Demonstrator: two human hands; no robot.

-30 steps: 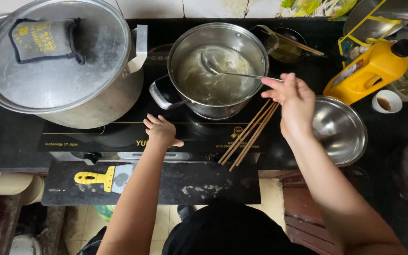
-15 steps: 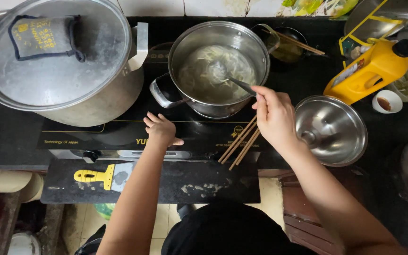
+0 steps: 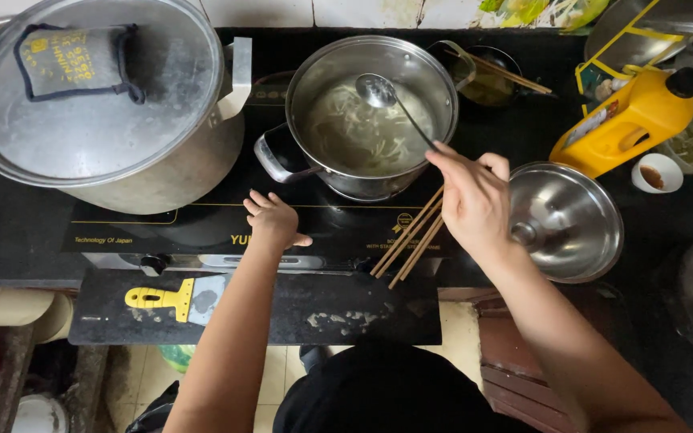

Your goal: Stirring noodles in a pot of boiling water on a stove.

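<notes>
Right hand (image 3: 475,200) is clamped on the ladle (image 3: 391,100) handle and also holds a bundle of chopsticks (image 3: 411,240), which stick out back toward the person over the cooktop (image 3: 202,220) edge. Ladle: thin dark handle, shiny steel bowl, bowl sitting in the pot (image 3: 370,116) over the far-left part of the contents. Pot is steel, one side handle pointing left, on the right burner; inside is cloudy broth with pale noodles. Left hand (image 3: 274,220) is open, fingers spread, palm down flat on the cooktop just in front of the pot handle, holding nothing. Right of the right hand: steel lid (image 3: 567,220) lying on the counter, knob up. Beyond it a yellow bottle (image 3: 627,120) with black cap, lying tilted, and a small white dish (image 3: 657,172) next to it. Behind the pot a dark bowl (image 3: 483,76) with another pair of chopsticks across it. Left burner: big steel stockpot (image 3: 122,152), lid on, dark potholder (image 3: 78,60) on the lid. Front ledge: yellow-handled scraper (image 3: 174,298). Versus half a second ago: ladle bowl has shifted from pot centre to the far-left side, handle angle steeper, right hand slightly further right. Left hand, lid, bottle unchanged.
</notes>
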